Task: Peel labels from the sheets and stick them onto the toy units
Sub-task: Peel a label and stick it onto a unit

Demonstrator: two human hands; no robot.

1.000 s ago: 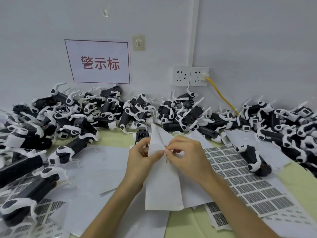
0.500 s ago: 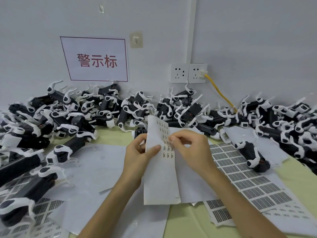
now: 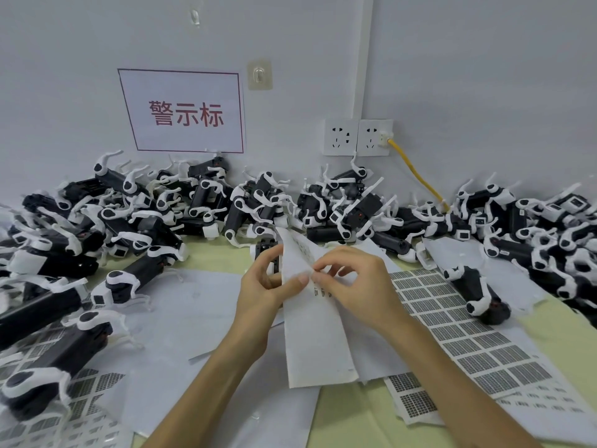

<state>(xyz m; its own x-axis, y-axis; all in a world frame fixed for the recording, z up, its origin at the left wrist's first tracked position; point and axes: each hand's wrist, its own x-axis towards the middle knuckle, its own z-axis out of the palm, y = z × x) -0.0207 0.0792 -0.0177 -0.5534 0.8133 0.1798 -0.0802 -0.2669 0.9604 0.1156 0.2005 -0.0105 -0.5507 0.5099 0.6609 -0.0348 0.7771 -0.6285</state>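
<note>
The left hand (image 3: 260, 287) pinches the long white paper label sheet (image 3: 318, 337) — its length running from the fingers back toward the person — while the right hand (image 3: 358, 286) nips its edge just beside the left thumb, a black-and-white toy unit (image 3: 267, 250) just beyond.

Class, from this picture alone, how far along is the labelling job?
Done: bare backing paper suggests spent sheets. In hand: the left hand holds a label sheet; the right hand pinches its edge. Left: a full sheet and a pile of toy units.
</note>
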